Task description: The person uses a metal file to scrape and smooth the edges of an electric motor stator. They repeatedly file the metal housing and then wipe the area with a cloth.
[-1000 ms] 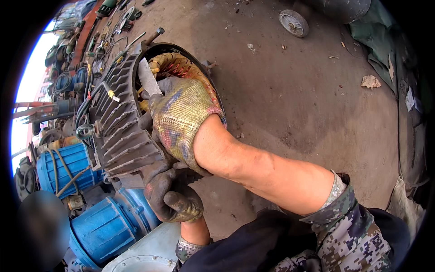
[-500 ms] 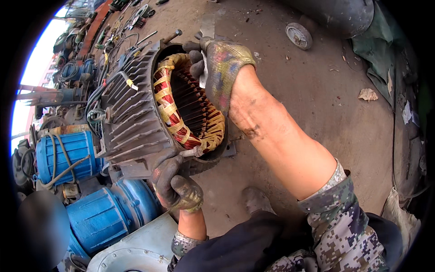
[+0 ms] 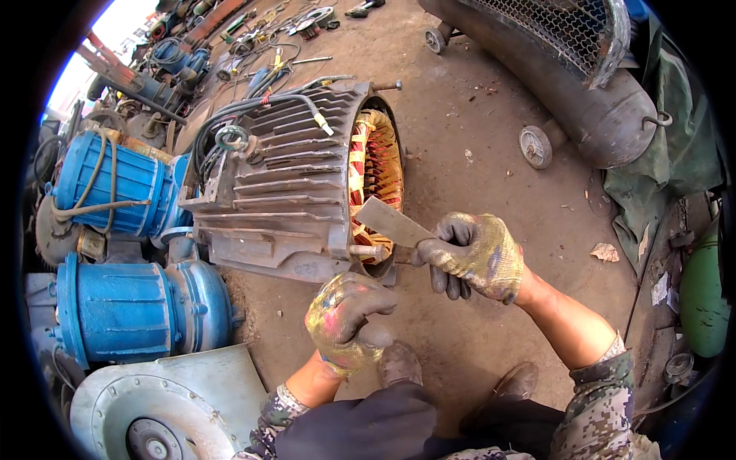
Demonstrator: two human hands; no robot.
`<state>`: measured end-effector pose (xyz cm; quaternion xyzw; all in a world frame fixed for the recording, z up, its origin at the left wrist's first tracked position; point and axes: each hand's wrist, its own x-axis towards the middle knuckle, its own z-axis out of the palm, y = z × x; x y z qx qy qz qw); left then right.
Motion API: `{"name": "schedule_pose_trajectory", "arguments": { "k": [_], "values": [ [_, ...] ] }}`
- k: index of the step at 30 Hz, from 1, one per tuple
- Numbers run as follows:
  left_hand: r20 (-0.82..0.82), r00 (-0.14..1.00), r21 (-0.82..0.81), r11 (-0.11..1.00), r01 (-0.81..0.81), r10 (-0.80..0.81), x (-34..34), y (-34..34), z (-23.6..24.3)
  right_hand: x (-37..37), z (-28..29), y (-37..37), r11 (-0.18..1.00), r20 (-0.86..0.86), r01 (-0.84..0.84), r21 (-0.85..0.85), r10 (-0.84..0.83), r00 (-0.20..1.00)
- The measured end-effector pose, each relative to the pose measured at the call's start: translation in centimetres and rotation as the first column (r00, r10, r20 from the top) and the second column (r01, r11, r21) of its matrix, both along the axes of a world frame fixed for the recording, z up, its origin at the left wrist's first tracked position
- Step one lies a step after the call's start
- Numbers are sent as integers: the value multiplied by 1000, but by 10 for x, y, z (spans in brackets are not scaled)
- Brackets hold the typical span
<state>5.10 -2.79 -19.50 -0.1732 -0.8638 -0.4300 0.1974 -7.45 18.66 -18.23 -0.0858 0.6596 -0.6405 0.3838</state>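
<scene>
A finned motor housing [image 3: 284, 180] lies on its side with its open end facing right. Inside that end shows a ring of red copper windings [image 3: 359, 165] bound with yellowish tape. My right hand [image 3: 483, 257], in a stained glove with dark fingers, grips a flat, thin metal scraper blade [image 3: 392, 222] between thumb and fingers. The blade points left, its wide end in front of the housing's opening; whether it touches the windings I cannot tell. My left hand [image 3: 349, 318], gloved too, hovers below the housing's near rim, fingers half curled, thumb apart, holding nothing.
Two blue motors [image 3: 115, 310] stand left of the housing, with a grey round-flanged cover [image 3: 180, 376] nearer me. Loose cables [image 3: 257, 103] lie over the housing. Far right are a dark wheeled tank [image 3: 529, 69] and a green tarp [image 3: 675, 130].
My right hand has come away from the housing's opening, back toward me, and the blade now shows fully. My left hand has let go of the housing's lower rim. The view has shifted.
</scene>
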Motion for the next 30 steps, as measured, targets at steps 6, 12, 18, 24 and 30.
{"name": "schedule_pose_trajectory", "arguments": {
  "k": [6,12,18,24,30],
  "values": [
    [130,991,181,982,-54,31,13,14,-13,9,1,37,875,-474,-470,119,466,747],
    [313,938,189,978,91,-148,13,17,-21,41,-15,80,736,-237,-596,321,671,702],
    [245,969,-36,999,28,-19,23,-1,-30,72,-75,122,733,165,-523,435,507,846],
    [-69,996,-133,990,48,-57,5,-6,-20,102,-114,145,584,281,-566,582,508,814],
    [87,950,-268,912,311,-299,0,9,-29,87,-102,139,648,133,-581,493,604,786]
  ]
}}
